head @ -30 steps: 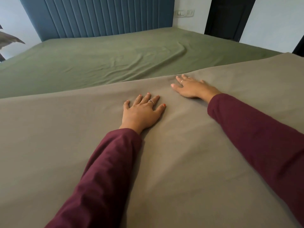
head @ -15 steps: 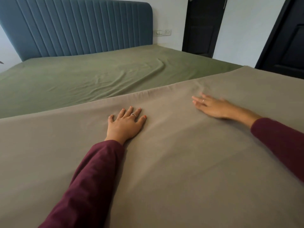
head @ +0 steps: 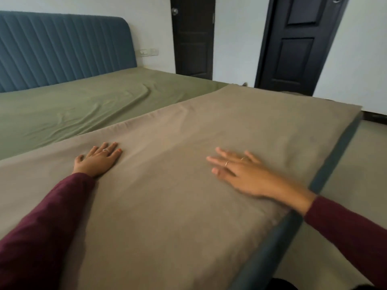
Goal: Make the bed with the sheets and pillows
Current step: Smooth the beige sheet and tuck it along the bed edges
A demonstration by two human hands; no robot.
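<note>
- Currently, a taupe top sheet (head: 188, 185) is seen spread flat over the near part of the bed, its far edge running diagonally across a green fitted sheet (head: 73, 105) that covers the rest of the mattress up to the headboard.
- The left hand (head: 98, 159) is laid palm down on the taupe top sheet near that far edge, fingers straight and close together, nothing gripped.
- The right hand (head: 240, 172) is placed flat on the same sheet, well apart from the left and nearer the bed's side edge; its fingers are spread and slightly blurred, and nothing is pinched or held.
- Rings are worn on fingers of both hands, and both arms are covered by maroon sleeves (head: 41, 237).
- A few creases are visible in the green fitted sheet near its middle.
- A blue ribbed headboard (head: 62, 47) is seen at the far end of the bed.
- A dark bed frame edge (head: 335, 155) is exposed along the right side, just beside the taupe sheet's hanging edge.
- Two dark doors (head: 293, 45) are set in the white wall beyond the bed.
</note>
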